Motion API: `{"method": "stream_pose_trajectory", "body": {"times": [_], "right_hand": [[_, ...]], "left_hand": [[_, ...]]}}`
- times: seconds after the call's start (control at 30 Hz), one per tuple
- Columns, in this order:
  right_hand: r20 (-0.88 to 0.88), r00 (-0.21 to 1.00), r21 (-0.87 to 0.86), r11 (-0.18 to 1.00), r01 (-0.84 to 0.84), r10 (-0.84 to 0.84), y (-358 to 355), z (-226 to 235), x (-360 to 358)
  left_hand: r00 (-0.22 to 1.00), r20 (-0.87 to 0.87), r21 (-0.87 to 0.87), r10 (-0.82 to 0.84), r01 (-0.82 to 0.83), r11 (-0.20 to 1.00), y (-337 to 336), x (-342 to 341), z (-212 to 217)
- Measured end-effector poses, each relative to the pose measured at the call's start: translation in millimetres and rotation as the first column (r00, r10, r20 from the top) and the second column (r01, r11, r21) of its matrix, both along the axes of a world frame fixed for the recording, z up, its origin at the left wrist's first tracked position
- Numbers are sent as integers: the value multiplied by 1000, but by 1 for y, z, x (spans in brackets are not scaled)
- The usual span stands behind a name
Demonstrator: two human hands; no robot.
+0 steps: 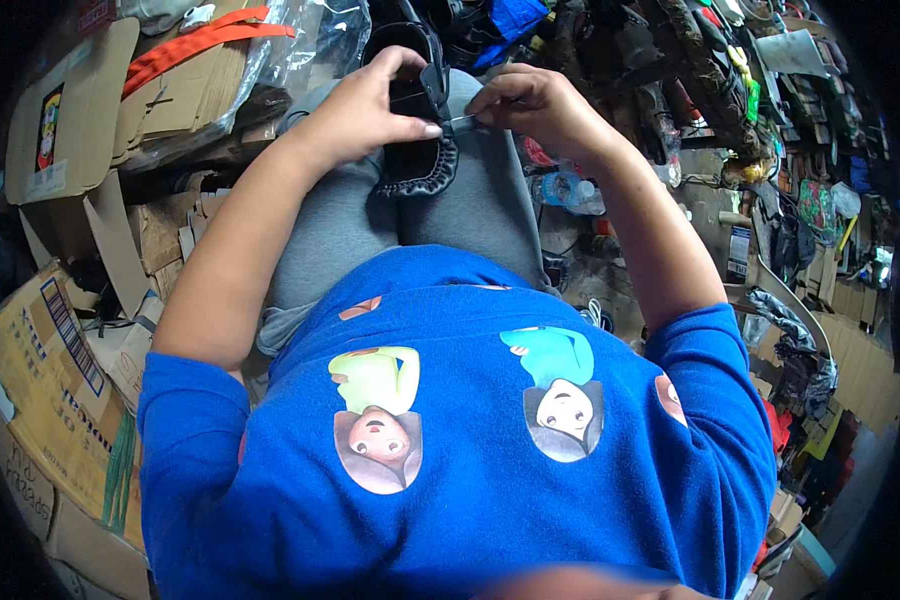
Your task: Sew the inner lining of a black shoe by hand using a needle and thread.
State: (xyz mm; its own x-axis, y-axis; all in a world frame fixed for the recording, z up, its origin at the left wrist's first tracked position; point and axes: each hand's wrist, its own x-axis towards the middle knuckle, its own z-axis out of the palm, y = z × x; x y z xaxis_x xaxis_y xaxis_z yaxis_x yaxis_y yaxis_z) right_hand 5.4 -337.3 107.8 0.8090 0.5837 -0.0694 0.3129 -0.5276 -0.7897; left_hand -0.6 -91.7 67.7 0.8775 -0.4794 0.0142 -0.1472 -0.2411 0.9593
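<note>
A black shoe (420, 165) with a gathered, stitched edge rests on my lap over grey trousers (490, 215). My left hand (370, 105) grips the shoe from the left, thumb pressed on its upper. My right hand (535, 105) pinches a thin metal needle (460, 120) that points left, its tip at the shoe's edge beside my left thumb. Both forearms are bare below pushed-up blue sleeves. The far part of the shoe is hidden behind my left fingers.
Flattened cardboard boxes (65, 130) and an orange strap (205, 40) lie to my left. A clear plastic bottle (570, 188) sits on the floor at my right knee. Cluttered shoes, bags and tools (770, 120) fill the right side and the back.
</note>
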Motion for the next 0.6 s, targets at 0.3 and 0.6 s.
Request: {"method": "stream_pose_trajectory", "body": {"times": [0.3,0.6], "right_hand": [[-8,993,17,993,-115,115,-3,-18,6],[10,996,71,993,-90,90,-2,-24,-4]], "left_hand": [[978,-97,169,-187,201,965,-15,15,17],[916,-301,32,-266,288,957,-9,16,16]]}}
